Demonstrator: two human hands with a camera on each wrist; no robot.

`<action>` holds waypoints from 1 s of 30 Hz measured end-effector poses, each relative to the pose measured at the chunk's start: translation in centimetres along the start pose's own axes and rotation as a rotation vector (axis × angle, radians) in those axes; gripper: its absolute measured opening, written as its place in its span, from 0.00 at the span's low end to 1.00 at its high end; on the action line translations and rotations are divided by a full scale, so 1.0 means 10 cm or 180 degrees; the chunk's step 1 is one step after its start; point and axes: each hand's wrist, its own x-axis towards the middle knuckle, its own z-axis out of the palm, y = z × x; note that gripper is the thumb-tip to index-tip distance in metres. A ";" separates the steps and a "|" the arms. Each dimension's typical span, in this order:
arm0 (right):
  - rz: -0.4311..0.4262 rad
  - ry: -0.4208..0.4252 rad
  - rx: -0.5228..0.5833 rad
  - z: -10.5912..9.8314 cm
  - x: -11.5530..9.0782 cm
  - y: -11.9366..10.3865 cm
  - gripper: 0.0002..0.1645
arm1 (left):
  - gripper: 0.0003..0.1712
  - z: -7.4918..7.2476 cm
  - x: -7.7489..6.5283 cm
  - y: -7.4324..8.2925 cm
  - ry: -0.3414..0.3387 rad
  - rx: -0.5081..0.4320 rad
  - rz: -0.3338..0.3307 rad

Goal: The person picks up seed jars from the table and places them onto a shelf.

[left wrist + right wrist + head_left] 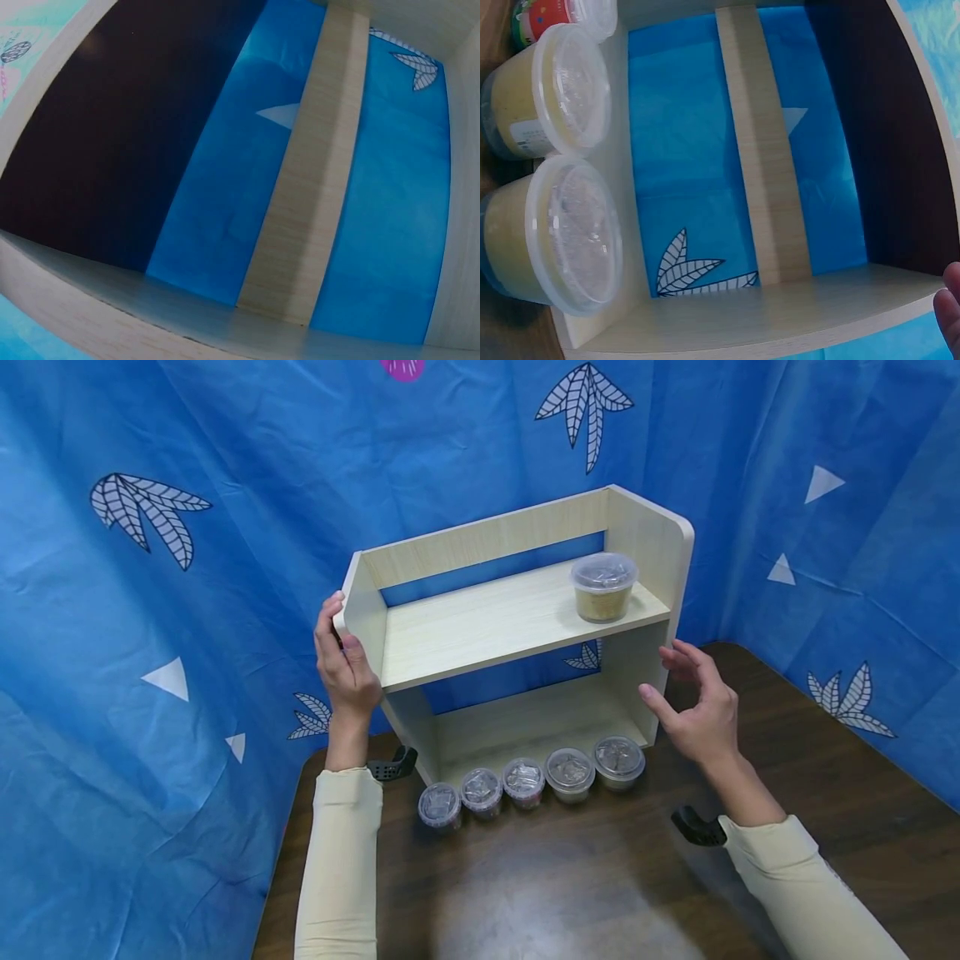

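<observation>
Right hand [697, 706]: thumb and fingers parted, holding nothing, beside the right panel [652, 539] of the shelf unit [468, 618]. Left hand [345, 668]: fingers slightly bent at the left panel [365, 622]; from here I cannot tell whether it grips. Five lidded tubs [523, 783] stand in a row on the surface [570, 893], along the unit's front. Upper board: one larger tub [603, 589], right end. Blue curtain [247, 427] behind.

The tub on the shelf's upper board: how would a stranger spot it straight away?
Look for the pale shelf unit on the dark brown table. On its upper board, near the right-hand end, sits a round see-through tub with yellowish contents. Unlike the five lidded tubs lined up lower down at the unit's front, it sits alone up there.
</observation>
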 end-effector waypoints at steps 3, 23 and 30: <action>-0.0023 -0.0011 0.0035 0.00 -0.04 0.03 0.38 | 0.29 0.00 0.00 0.00 -0.0003 0.0000 -0.0003; 0.0123 -0.0061 0.0043 0.02 -0.23 0.18 0.39 | 0.25 0.01 0.00 0.01 0.0031 -0.0021 0.0023; 0.0220 -0.0089 0.0089 0.04 -0.31 0.22 0.39 | 0.25 0.00 0.00 0.00 0.0026 0.0000 0.0000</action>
